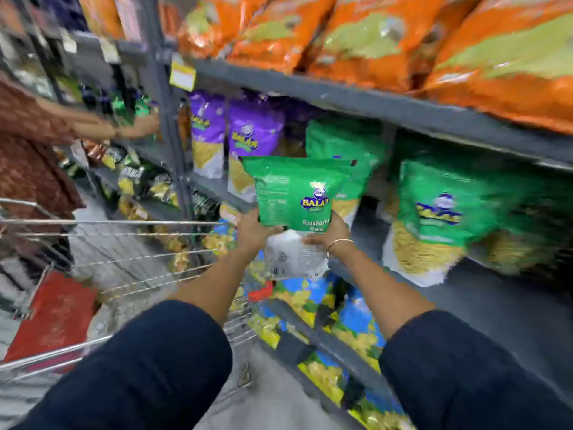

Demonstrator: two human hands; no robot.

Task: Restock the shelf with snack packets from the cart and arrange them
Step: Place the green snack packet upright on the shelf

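A green snack packet (294,193) with a white lower part is held upright in front of the middle shelf (496,293). My left hand (252,229) grips its lower left edge. On its lower right side sits my right hand (333,235), with a bangle on the wrist. Behind the packet stands another green packet (344,144), and more green packets (440,218) stand to the right on the same shelf. The wire cart (124,259) is at the lower left, with a red packet (52,318) inside it.
Purple packets (251,141) stand left of the green ones. Orange packets (372,35) fill the upper shelf. Blue-and-yellow packets (335,308) lie on the lower shelf. Another person's arm (93,125) in a patterned sleeve reaches into the neighbouring shelf at left.
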